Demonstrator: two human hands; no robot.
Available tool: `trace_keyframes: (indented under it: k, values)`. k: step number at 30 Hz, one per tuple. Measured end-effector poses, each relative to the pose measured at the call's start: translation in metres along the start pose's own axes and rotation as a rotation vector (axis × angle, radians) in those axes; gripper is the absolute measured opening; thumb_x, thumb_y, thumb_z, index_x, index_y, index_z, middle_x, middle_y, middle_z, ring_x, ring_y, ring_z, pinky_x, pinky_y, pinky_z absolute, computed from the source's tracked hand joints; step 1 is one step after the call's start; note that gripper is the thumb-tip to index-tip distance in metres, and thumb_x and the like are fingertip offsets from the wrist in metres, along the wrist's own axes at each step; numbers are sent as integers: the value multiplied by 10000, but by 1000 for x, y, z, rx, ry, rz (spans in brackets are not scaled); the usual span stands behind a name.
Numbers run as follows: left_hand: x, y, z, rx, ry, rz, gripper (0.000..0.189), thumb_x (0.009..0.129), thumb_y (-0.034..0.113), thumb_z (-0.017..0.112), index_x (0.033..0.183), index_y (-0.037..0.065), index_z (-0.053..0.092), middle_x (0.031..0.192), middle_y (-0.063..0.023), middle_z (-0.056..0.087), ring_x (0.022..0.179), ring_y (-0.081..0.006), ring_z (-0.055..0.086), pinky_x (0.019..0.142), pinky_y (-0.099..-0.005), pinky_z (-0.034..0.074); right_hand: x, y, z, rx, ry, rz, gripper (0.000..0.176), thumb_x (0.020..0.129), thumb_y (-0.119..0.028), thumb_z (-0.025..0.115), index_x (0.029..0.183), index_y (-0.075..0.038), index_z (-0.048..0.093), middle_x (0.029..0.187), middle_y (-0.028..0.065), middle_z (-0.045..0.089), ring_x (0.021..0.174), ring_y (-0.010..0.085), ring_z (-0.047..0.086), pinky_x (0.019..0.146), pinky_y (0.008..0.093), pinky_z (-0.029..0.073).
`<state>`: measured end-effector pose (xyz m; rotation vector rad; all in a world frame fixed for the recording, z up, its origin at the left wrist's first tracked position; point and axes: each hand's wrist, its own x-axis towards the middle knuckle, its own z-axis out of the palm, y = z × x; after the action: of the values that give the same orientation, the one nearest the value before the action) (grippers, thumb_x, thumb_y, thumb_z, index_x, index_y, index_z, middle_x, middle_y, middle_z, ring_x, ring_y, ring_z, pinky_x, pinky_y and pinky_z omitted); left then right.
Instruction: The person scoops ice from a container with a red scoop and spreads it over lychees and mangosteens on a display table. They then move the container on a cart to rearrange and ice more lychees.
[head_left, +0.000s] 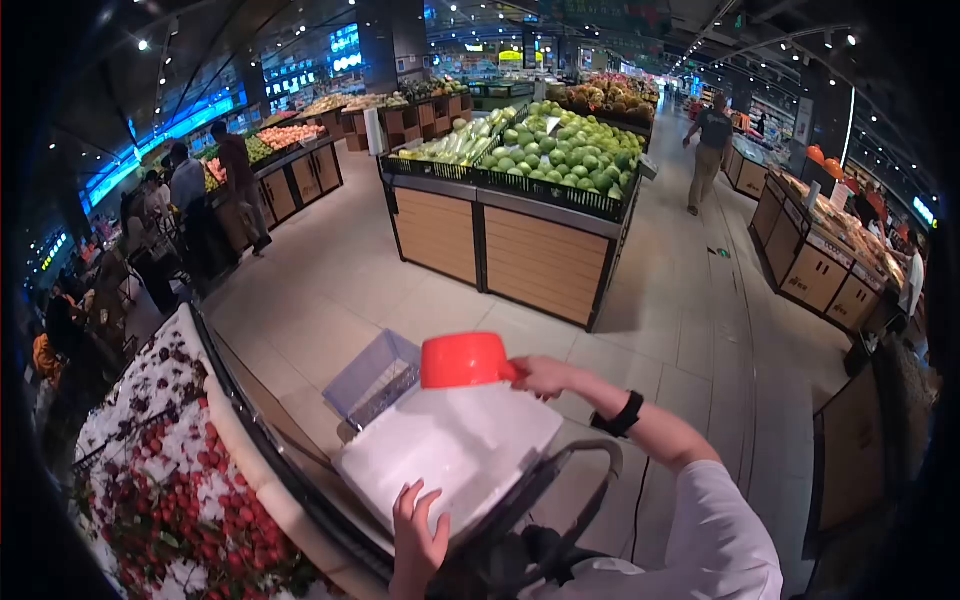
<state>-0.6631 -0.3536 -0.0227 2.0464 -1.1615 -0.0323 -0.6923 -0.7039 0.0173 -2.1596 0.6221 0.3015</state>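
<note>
grasped the red scoop [463,362] by its handle [512,369] with the right hand [545,376], over the far side of the white box [515,478], probably to leave the wrist free for tilting. held the left hand [422,527] empty and spread by the near side of the box, apparently for steadying, though contact could not be confirmed. had the box beside the fruit display [258,450], with the blue-grey basket [365,368] just beyond, likely for short reach.
</note>
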Motion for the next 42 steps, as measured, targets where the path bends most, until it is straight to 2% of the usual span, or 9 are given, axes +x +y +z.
trace_keyframes:
  k: [3,7,11,15,21,25,27,30,42]
  values:
    - [9,-36,36,182,77,-66,367,774,86,598,1132,76,519,1082,-153,549,1023,-389,482,925,-460,373,89,15,10,29,-150,-61,337,770,-207,566,1067,-63,500,686,75,529,468,167,524,412,314,458]
    - [-19,-130,125,8,-200,-412,397,831,158,554,1208,72,462,1264,-228,407,1219,-402,318,992,-492,289,187,47,50,-123,-294,-87,448,748,-277,573,1101,-10,503,644,80,563,470,175,544,436,326,463]
    - [-57,-152,211,92,-330,-666,755,731,457,625,1259,-19,372,1203,-234,462,1171,-369,394,1018,-461,272,257,100,110,233,-485,-218,261,712,-261,621,776,-10,590,587,58,555,457,153,539,417,306,451]
    - [-74,-163,249,132,-483,-857,877,686,443,678,1332,11,272,1289,-242,374,1234,-389,311,1057,-443,211,309,156,158,206,-537,185,419,754,-211,637,1114,-42,505,719,87,532,451,135,490,381,291,441]
    - [-82,-200,262,60,-543,-1050,866,663,254,711,1375,134,233,1363,-206,273,1291,-389,191,1074,-485,133,354,202,216,-31,-311,319,586,814,-204,543,1336,-133,285,661,92,494,441,168,485,390,318,439]
    - [-90,-224,283,183,-484,-1015,604,657,85,634,1232,130,454,1279,-122,426,1228,-330,321,1025,-466,213,384,262,275,-178,-209,247,613,848,-223,482,1380,-139,191,705,146,541,468,222,533,424,360,462]
    - [-93,-233,292,160,-440,-1033,528,649,29,603,1162,128,529,1235,-87,485,1198,-304,366,998,-457,245,397,290,304,-401,-55,203,621,857,-264,458,1378,-100,161,875,275,592,791,392,607,670,467,493]
    - [-91,-229,293,124,-292,-1093,473,630,-25,574,1077,130,588,1159,-50,550,1156,-259,414,956,-440,270,408,305,352,-361,99,361,638,865,-293,442,1388,-88,140,897,277,591,847,402,591,765,490,454]
    - [-86,-235,284,69,-422,-1075,553,610,-37,597,1125,157,544,1199,-21,517,1156,-250,407,935,-430,272,372,236,502,-166,-21,41,678,851,-233,488,1399,-84,117,847,232,600,775,392,588,683,469,463]
